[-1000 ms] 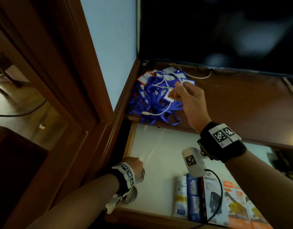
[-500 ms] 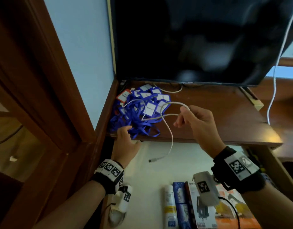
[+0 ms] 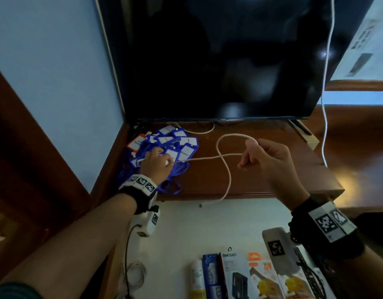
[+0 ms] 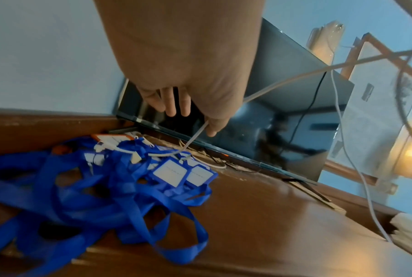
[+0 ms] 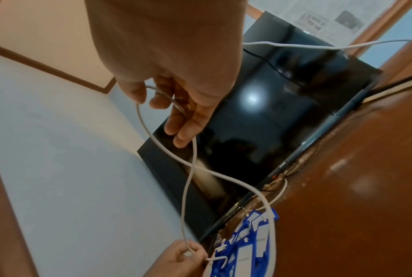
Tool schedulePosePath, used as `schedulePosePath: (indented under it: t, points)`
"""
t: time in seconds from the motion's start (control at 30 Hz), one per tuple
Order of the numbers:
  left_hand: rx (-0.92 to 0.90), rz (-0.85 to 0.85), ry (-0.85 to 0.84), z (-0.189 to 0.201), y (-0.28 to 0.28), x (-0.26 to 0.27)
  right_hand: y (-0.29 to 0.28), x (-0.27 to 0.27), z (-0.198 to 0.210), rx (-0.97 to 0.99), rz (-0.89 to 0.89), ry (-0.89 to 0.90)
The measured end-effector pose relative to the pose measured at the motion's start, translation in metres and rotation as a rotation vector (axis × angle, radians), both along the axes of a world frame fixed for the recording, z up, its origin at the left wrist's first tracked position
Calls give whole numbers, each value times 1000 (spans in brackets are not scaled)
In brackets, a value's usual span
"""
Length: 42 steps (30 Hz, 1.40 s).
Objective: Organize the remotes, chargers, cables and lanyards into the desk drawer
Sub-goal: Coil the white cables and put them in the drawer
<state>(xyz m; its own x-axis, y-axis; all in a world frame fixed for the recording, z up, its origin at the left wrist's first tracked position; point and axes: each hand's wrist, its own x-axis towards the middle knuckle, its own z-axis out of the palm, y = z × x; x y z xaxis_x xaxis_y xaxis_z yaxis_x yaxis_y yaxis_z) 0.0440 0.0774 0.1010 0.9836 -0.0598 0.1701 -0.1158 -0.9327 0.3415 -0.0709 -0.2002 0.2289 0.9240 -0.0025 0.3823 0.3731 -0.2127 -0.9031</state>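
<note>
Separating one white cable point(image 3: 226, 169) from the heap of blue lanyards point(image 3: 164, 152) at centre left of the head view, on the tabletop point(image 3: 240, 180). Right hand point(image 3: 270, 162), centre right, pinching the cable's loop in a clenched grip; left hand point(image 3: 157, 167) pinching its other stretch just over the heap. Next, probably, gathering the loop and lowering it into the open drawer point(image 3: 207, 223) at bottom centre. Counting: one drawer, one cable in hand, lanyards too tangled for counting, roughly five boxed packets point(image 3: 248, 277).

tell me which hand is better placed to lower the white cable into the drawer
Right hand, probably: it holds the white cable looped, its loose end already over the open drawer. The left hand pinches it at the blue lanyards.
</note>
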Motion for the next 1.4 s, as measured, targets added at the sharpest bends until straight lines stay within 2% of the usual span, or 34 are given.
schedulePosePath:
  t: [0.13, 0.33, 0.47, 0.5, 0.67, 0.77, 0.83, 0.9, 0.93, 1.07, 1.13, 1.27, 1.4]
  points:
    - [34, 73, -9, 21, 14, 22, -18, 0, -13, 94, -86, 27]
    - [38, 214, -78, 75, 35, 39, -35, 0, -20, 232, -211, 58]
    - [18, 370, -22, 114, 43, 44, -42, 3, -28, 160, -308, 89]
    - [-62, 382, 3, 122, 41, 44, -43, 5, -32, 128, -323, 127]
    - [-845, 281, 201, 149, 8, 17, -38, 8, -39, -34, -233, 474]
    - [-1056, 123, 313, 157, -11, -4, -25, 7, -34, -185, -122, 652]
    - [-1087, 8, 310, 162, -21, -19, -17, 6, -31, -343, -90, 733]
    - [-1063, -107, 285, 165, -31, -34, -7, 5, -27, -456, -91, 700]
    - [-1034, -167, 275, 166, -36, -41, -2, 5, -26, -447, -90, 649]
    - [-839, -392, 308, 173, -53, -70, 21, 7, -17, -248, 35, 428]
    - [-804, -461, 336, 179, -60, -81, 34, 7, -16, -189, 120, 335]
    - [-847, -502, 309, 185, -63, -87, 47, 6, -21, -43, 256, 324]
    - [-984, -446, 289, 186, -43, -78, 34, 8, -35, 68, 236, 352]
